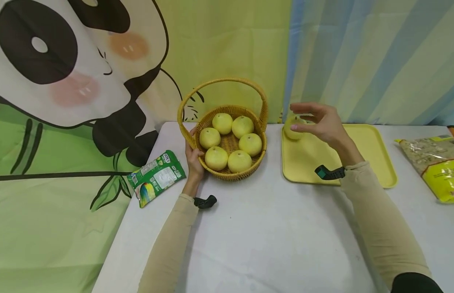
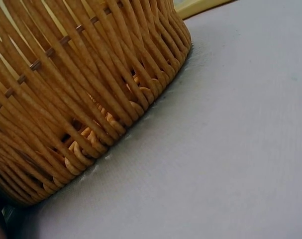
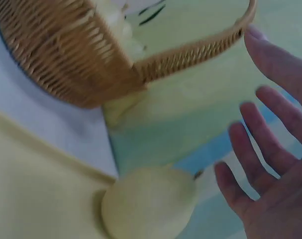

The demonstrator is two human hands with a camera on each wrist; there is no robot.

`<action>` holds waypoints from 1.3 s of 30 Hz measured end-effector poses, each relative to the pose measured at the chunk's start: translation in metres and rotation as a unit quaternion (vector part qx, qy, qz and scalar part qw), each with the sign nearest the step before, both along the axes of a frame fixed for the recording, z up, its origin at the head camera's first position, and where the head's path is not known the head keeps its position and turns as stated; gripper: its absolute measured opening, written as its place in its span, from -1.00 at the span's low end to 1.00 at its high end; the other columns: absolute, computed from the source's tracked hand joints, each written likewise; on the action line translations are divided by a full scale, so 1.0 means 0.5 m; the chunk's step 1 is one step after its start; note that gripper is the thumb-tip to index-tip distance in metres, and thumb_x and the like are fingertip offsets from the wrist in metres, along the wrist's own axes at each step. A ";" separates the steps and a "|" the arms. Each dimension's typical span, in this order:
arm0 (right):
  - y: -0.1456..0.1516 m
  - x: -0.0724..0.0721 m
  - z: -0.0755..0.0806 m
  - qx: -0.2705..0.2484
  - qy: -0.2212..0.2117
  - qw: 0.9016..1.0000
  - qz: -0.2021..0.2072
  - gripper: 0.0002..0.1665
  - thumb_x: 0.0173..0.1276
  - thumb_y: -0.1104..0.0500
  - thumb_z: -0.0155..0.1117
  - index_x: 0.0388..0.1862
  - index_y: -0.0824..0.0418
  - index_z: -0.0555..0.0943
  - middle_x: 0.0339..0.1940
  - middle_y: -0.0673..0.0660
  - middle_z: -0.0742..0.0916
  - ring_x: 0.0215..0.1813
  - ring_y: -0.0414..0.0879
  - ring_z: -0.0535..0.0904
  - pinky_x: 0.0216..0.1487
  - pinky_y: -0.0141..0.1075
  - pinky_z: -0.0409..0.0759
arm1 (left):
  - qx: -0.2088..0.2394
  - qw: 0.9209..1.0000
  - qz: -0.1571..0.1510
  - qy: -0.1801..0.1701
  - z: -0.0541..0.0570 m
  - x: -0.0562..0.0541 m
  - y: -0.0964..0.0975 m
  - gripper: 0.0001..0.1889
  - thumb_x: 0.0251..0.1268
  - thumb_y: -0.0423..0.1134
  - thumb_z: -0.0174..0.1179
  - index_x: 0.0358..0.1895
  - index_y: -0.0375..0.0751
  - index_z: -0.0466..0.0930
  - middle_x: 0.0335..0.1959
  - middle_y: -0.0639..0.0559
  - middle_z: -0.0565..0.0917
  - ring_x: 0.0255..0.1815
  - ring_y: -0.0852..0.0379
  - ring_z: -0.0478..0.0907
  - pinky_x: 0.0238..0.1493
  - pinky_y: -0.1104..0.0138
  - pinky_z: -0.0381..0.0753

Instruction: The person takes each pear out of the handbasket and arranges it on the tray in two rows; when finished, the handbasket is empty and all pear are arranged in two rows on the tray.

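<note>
A wicker basket (image 1: 232,176) stands upright on the white bench (image 1: 271,228), its tall handle (image 1: 227,79) arching over the top. Inside are six round, pale yellow fruits (image 1: 239,161), set in a loose ring along the wall, with the woven floor showing in the middle. The left hand (image 1: 194,160) has its grip on the basket's left side; the left wrist view shows the slatted wall close up, its base on the bench. To the right of the basket and apart from it lies a shallow yellow tray (image 1: 386,162) with a raised rim. One more fruit (image 3: 148,204) sits in the tray's far left corner, its stem visible in the right wrist view. The right hand (image 1: 322,122) is raised just beside that fruit, its grip holding nothing, fingers spread with gaps between them. A green packet (image 1: 156,178) lies left of the basket, near the left hand. Beyond the tray's right side is a partly clear bag (image 1: 437,162) with a bright yellow lower panel and pale contents.
</note>
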State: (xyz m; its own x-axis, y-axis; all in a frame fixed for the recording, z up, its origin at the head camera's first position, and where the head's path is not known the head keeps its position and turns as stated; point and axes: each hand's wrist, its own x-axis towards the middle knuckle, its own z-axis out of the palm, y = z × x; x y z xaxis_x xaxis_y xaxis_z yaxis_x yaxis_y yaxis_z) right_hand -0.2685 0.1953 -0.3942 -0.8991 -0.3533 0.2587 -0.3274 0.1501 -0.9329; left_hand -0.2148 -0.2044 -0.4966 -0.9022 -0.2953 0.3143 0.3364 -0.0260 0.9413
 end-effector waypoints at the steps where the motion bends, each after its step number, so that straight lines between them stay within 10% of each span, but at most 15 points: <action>1: -0.008 0.006 0.009 0.001 0.006 1.000 0.019 -0.34 0.25 0.43 0.53 0.37 0.34 0.63 0.29 0.07 0.76 0.31 -0.03 0.64 0.37 -0.22 0.55 | 0.001 1.000 0.001 -0.001 0.000 0.001 0.000 -0.11 -0.01 -0.42 -0.20 0.60 -0.19 0.28 0.60 -0.10 0.33 0.57 0.02 0.28 0.52 0.23 0.21; 13: -0.142 0.046 0.043 0.127 0.036 0.975 0.178 -0.21 0.18 0.26 0.65 0.43 0.21 0.61 0.44 0.22 0.66 0.50 0.19 0.51 0.53 0.11 0.40 | 0.009 1.000 -0.012 0.009 0.005 0.002 0.001 -0.11 -0.01 -0.44 -0.20 0.61 -0.20 0.26 0.61 -0.12 0.33 0.60 -0.03 0.26 0.54 0.19 0.19; 21: -0.216 0.044 0.037 0.217 0.090 0.951 0.202 -0.14 0.21 0.06 0.67 0.49 0.09 0.58 0.54 0.15 0.58 0.61 0.13 0.40 0.56 0.15 0.33 | -0.016 1.000 -0.001 0.004 0.001 -0.001 -0.001 -0.10 -0.02 -0.40 -0.20 0.61 -0.20 0.25 0.62 -0.08 0.32 0.61 -0.02 0.26 0.55 0.21 0.19; 35: -0.269 0.012 0.053 0.378 0.062 0.897 0.218 -0.11 0.13 0.41 0.44 0.52 0.11 0.55 0.54 0.22 0.57 0.50 0.14 0.46 0.30 0.03 0.48 | 0.004 1.000 -0.009 0.011 -0.001 0.000 -0.002 -0.11 0.00 -0.45 -0.20 0.61 -0.20 0.27 0.60 -0.11 0.34 0.59 0.00 0.27 0.54 0.22 0.18; 39: -0.286 0.003 0.045 0.412 0.068 0.884 0.209 -0.12 0.13 0.41 0.45 0.51 0.15 0.56 0.50 0.23 0.60 0.47 0.17 0.49 0.48 0.10 0.37 | 0.007 1.000 -0.010 0.015 -0.004 -0.002 -0.002 -0.11 0.00 -0.47 -0.21 0.60 -0.22 0.28 0.59 -0.12 0.34 0.58 0.00 0.28 0.52 0.22 0.20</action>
State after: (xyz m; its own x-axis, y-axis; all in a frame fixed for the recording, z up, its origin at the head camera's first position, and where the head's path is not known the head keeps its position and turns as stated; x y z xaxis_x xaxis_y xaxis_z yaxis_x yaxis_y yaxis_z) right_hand -0.2670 0.0525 -0.3716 -0.6254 -0.7664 -0.1465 -0.6157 0.6001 -0.5106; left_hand -0.2156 -0.2054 -0.4984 -0.8980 -0.2815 0.3382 0.3646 -0.0457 0.9300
